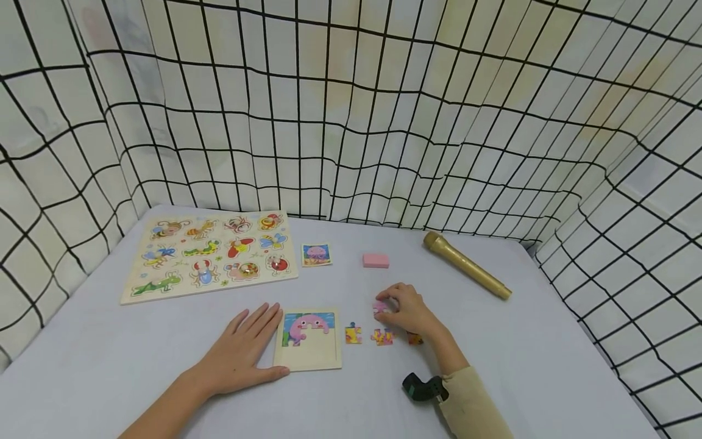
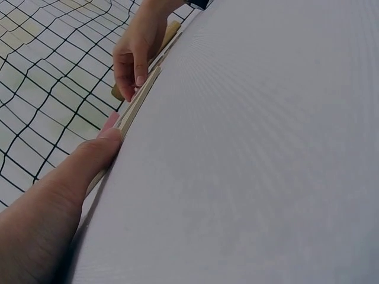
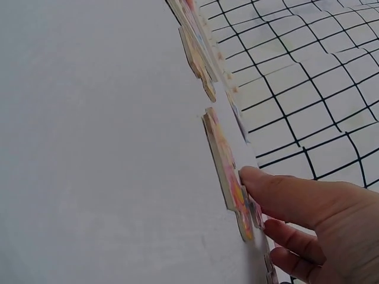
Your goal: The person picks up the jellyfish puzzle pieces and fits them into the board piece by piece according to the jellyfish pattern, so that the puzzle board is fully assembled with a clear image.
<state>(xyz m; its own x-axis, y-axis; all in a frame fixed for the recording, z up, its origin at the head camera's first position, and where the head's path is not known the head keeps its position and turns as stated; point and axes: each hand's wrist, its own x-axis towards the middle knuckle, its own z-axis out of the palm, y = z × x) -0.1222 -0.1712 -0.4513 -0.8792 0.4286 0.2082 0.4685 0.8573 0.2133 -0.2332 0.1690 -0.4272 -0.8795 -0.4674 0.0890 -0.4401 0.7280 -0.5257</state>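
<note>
My left hand (image 1: 238, 353) lies with straight fingers along the left edge of a square wooden puzzle tray (image 1: 320, 355). Its thumb touches the near left corner. Part of a pink octopus-like picture fills the tray's upper area; bare wood shows below. To the right of the tray, my right hand (image 1: 410, 312) pinches a pink puzzle piece (image 1: 379, 307) between thumb and fingers, at or just above the table. Near it lie a yellow puzzle piece (image 1: 353, 334), a pink and yellow piece (image 1: 382, 337) and an orange piece (image 1: 415, 338) partly hidden by the right wrist.
A large wooden insect puzzle board (image 1: 181, 263) covers the table's back left. Beside it lie a small picture card (image 1: 316, 255), a pink block (image 1: 375, 261) and a gold microphone-shaped stick (image 1: 466, 265). Black netting (image 1: 356, 128) over white cloth encloses the back and sides.
</note>
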